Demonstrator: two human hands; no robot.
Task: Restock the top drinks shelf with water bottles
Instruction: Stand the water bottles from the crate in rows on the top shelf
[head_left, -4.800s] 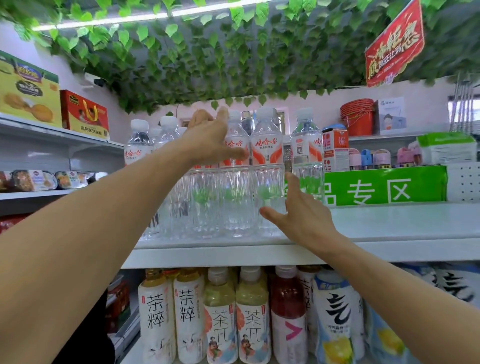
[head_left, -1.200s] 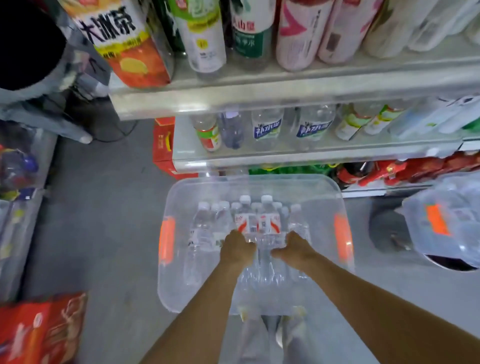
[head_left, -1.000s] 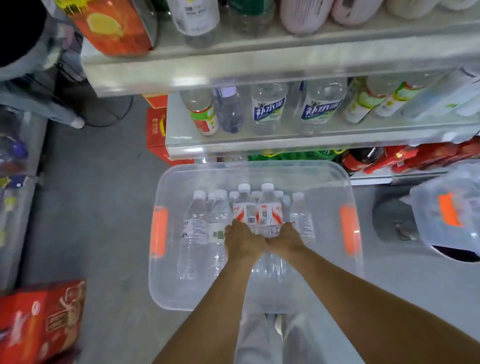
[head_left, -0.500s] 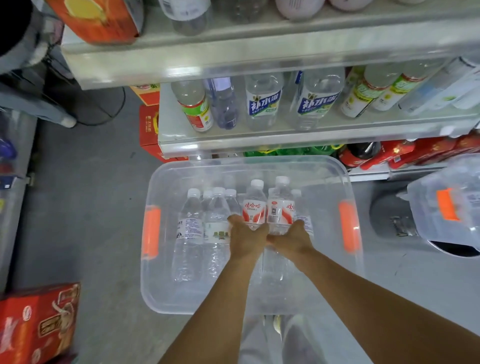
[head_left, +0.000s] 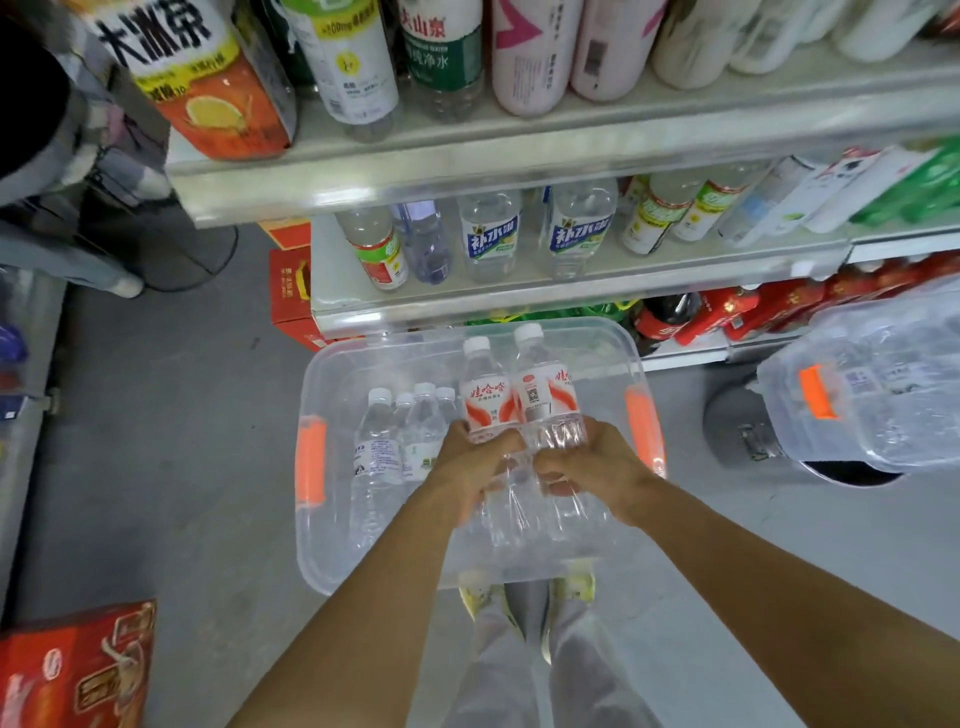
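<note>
Clear plastic water bottles (head_left: 519, 415) stand upright, side by side above the tub (head_left: 332, 540), your left hand (head_left: 475, 465) and right hand (head_left: 592, 462) each grasping one mid-body, the top shelf overhead, unseen.

Shop aisle. Tiered metal shelves (head_left: 519, 150) are stocked with labelled drink bottles (head_left: 488, 234); boxed goods (head_left: 288, 291) are stacked on the floor.

even, soft light | slight motion blur | wide-angle bend at edges

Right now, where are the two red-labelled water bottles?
Centre of the head view: the red-labelled bottles are held upright, side by side, by the left hand and right hand above the clear bin.
</note>
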